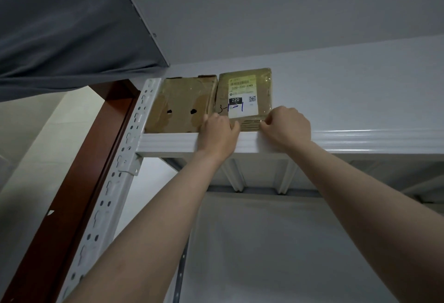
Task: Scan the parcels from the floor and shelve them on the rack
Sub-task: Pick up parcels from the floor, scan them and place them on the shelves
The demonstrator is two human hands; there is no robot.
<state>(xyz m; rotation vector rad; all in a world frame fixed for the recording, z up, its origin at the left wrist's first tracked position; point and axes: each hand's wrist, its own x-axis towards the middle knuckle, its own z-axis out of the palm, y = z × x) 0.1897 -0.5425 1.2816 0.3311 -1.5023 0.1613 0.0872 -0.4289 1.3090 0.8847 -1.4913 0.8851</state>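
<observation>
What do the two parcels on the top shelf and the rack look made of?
Both parcels look like brown cardboard: the left parcel matte, scuffed, with two punched holes; the right parcel glossy under clear tape, with a white paper label. The rack looks like white-painted metal, judging by its shiny beam and slotted post.

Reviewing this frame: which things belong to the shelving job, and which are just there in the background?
Part of the job:
- labelled parcel, held at its lower corners by the left hand and right hand
- plain box, touching its left side
- white rack, both parcels on its top shelf

Just there:
- grey curtain
- brown post
- wall
</observation>
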